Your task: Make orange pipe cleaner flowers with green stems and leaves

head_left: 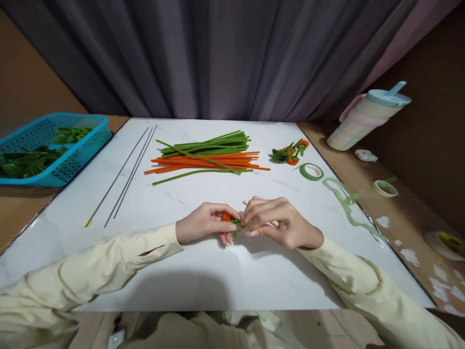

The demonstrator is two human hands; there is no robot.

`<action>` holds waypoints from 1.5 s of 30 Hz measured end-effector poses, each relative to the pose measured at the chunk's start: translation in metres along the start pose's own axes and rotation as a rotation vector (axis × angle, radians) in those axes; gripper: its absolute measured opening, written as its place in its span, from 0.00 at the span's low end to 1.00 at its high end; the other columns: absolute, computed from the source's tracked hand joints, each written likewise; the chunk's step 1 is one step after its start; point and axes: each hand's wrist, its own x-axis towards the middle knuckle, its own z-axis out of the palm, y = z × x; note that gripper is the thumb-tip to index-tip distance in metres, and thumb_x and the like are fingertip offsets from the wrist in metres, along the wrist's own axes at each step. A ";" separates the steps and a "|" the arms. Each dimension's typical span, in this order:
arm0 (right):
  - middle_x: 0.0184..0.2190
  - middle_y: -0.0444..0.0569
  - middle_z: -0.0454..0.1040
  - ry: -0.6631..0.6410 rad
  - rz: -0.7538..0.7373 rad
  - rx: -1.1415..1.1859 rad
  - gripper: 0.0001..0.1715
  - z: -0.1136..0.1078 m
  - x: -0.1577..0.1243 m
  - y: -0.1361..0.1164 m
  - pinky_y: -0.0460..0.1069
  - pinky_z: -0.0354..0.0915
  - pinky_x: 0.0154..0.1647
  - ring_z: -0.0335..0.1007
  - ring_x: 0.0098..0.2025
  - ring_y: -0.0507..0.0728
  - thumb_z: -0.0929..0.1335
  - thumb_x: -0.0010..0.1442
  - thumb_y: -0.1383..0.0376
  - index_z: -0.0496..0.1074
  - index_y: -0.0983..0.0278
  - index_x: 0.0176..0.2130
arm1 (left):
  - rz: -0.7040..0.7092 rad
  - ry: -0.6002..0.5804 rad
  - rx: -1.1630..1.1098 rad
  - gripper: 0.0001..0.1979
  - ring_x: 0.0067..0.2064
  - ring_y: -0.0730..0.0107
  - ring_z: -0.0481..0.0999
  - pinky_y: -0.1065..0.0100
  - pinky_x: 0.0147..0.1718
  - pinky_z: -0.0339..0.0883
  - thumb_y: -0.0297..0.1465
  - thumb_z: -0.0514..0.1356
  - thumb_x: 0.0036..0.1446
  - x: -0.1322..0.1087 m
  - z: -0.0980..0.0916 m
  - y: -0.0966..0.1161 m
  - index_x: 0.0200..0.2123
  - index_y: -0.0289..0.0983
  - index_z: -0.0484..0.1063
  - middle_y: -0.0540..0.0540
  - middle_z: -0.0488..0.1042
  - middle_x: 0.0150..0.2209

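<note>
My left hand (203, 224) is closed around a small orange and green pipe-cleaner flower (226, 217), its orange part showing between thumb and fingers. Opposite it, my right hand (285, 220) has its fingertips pinched at the flower's green end. A thin pale stick (245, 203) passes through the right hand, mostly covered by the fingers. Beyond the hands lie a bundle of green pipe cleaners (218, 144) and a bundle of orange pipe cleaners (203, 163). Several orange flowers with green leaves (290, 153) rest at the back right.
A roll of green tape (311, 172) and a loose green strip (350, 211) lie to the right. Three dark wires (134, 169) are at left, near a blue basket (82, 157) of green pieces. A tumbler (366, 118), white roll (385, 189) and paper scraps (410, 256) line the right side.
</note>
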 end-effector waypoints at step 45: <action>0.24 0.43 0.66 0.335 0.577 -0.034 0.07 0.025 -0.002 0.023 0.46 0.58 0.28 0.60 0.27 0.50 0.67 0.54 0.66 0.65 0.65 0.26 | 0.290 0.367 0.736 0.09 0.20 0.79 0.61 0.75 0.22 0.57 0.37 0.52 0.59 -0.008 0.007 -0.005 0.34 0.36 0.64 0.54 0.65 0.21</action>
